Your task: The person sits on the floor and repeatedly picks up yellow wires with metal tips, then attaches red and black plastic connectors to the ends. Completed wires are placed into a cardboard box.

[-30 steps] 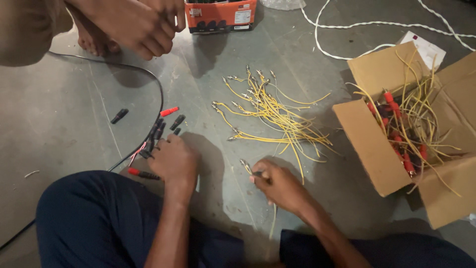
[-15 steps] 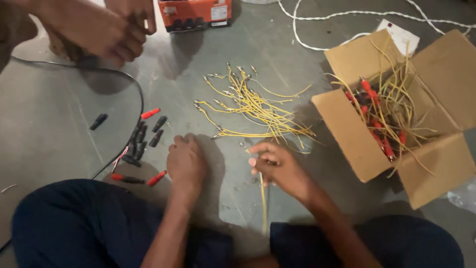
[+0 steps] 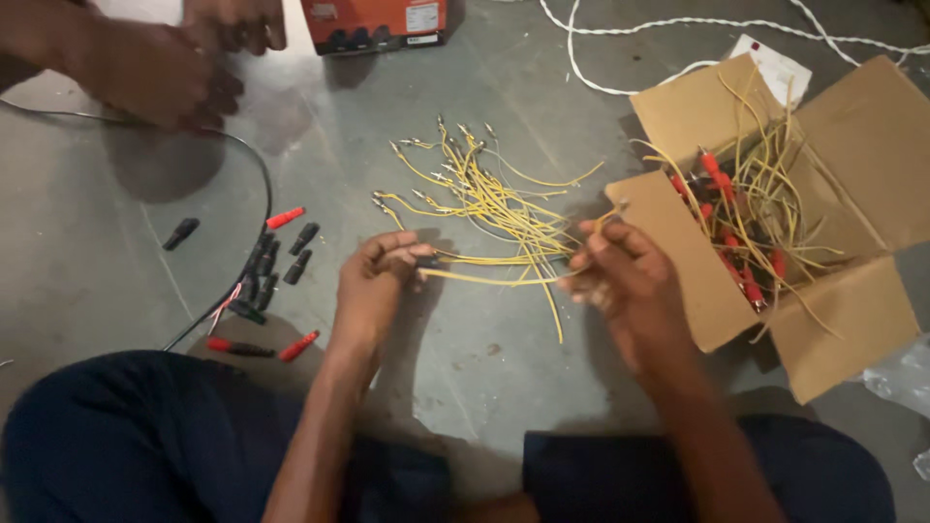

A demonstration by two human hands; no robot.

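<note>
Between the person's two hands, a thin yellow wire point(image 3: 489, 281) is stretched: the left hand point(image 3: 373, 286) pinches one end, the right hand point(image 3: 620, 276) has closed on the other. A second ago both hands rested low near the floor; now they are raised with one wire singled out, above the loose pile of yellow wires point(image 3: 484, 194). Right of them, an open cardboard box point(image 3: 852, 310) holds more yellow wires and red plugs point(image 3: 741, 266). Black and red plug caps point(image 3: 276, 266) lie left.
</note>
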